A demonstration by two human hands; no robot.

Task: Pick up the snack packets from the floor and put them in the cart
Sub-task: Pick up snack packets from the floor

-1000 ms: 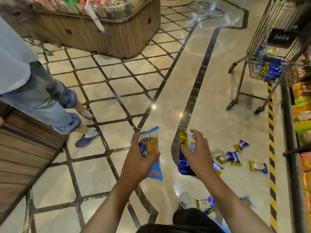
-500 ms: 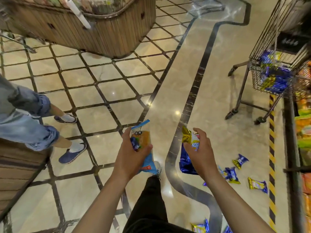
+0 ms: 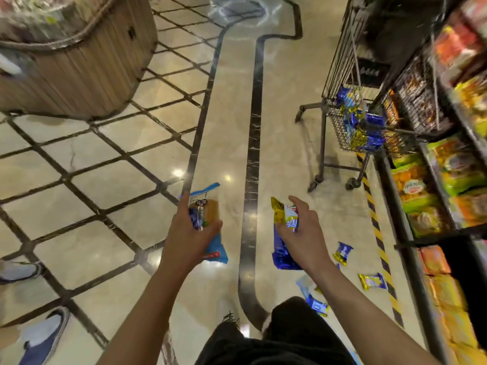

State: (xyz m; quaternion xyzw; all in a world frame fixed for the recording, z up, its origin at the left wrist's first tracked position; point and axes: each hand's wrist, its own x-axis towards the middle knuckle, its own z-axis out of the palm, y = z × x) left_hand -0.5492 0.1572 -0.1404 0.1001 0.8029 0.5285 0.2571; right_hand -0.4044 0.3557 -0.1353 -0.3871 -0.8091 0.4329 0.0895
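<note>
My left hand (image 3: 191,231) grips a light-blue snack packet (image 3: 208,206) with an orange window, held upright in front of me. My right hand (image 3: 300,230) holds dark-blue and gold snack packets (image 3: 283,248), apparently two. The wire shopping cart (image 3: 340,75) stands ahead to the right, against the shelves, with several blue and gold packets (image 3: 365,127) in its basket. More packets lie on the floor by my right leg: one at the yellow-black stripe (image 3: 373,281), one (image 3: 342,252) just past my right wrist, one (image 3: 317,304) near my knee.
A wooden display stand (image 3: 79,72) fills the upper left. Snack shelves (image 3: 442,164) run along the right edge behind a yellow-black floor stripe (image 3: 379,233). Another person's blue shoes (image 3: 42,335) are at the lower left. My black trousers and shoe (image 3: 263,343) are at the bottom.
I have risen and turned right toward the cart, which now looks nearer. Both hands keep their packets. The other person has slid out to the lower left; only shoes remain in view.
</note>
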